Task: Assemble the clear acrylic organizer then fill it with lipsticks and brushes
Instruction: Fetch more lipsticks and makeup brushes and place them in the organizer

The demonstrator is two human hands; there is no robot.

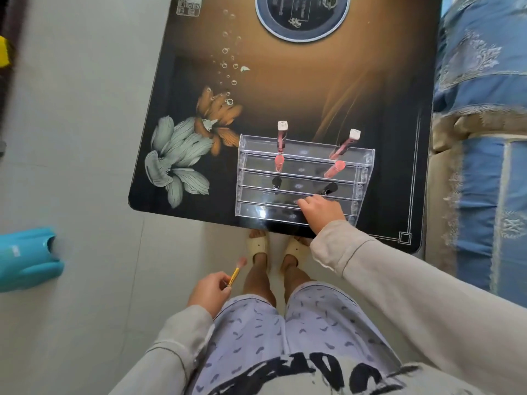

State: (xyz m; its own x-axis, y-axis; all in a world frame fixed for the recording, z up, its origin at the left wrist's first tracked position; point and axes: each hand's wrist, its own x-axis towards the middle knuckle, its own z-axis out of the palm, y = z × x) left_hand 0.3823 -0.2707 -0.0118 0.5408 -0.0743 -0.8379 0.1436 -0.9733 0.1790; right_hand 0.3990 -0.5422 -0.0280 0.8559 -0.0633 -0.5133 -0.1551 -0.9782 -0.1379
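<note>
The clear acrylic organizer [302,178] stands stepped in several tiers at the near right of the dark table [199,67]. Two tall pink lip glosses with white caps stand in its back tier, one at the left [281,141] and one at the right [348,145]. Shorter pink lipsticks and dark-capped ones stand in the tiers in front. My right hand [322,210] rests with curled fingers on the front tiers; whether it holds anything is hidden. My left hand [209,290] is off the table, near my thigh, pinching a gold-handled brush [237,271] with a pink tip.
The table has a flower print and a round dark panel [302,15] at the far end. A blue patterned sofa [479,124] runs along the right side. A teal object [28,258] lies on the white floor at the left. My feet in slippers stand at the table's near edge.
</note>
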